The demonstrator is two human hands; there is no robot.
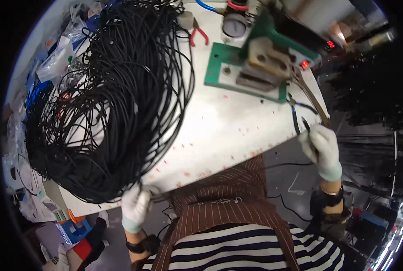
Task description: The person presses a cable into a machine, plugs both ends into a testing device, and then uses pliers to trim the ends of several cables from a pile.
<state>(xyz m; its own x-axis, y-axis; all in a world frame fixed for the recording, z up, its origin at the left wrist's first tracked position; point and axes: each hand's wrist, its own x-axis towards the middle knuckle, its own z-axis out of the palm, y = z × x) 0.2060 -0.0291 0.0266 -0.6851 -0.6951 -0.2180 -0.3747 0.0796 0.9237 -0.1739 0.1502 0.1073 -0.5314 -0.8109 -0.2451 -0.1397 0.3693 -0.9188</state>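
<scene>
white gloves, blk wrist straps, brown pinstripe apron, navy/white striped shirt

Large tangled bundle of thin black cords (106, 99) heaped across the left of the white surface (228, 131), its lower end hanging over the near edge, blue-handled pliers (297, 115) at the right edge, handles toward the person, jaws pointing away

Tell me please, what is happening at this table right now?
A person in white gloves stands at a white worktable. The left hand grips strands at the near edge of a big heap of black cords. The right hand holds blue-handled pliers at the table's right edge, below a green press machine.
</scene>
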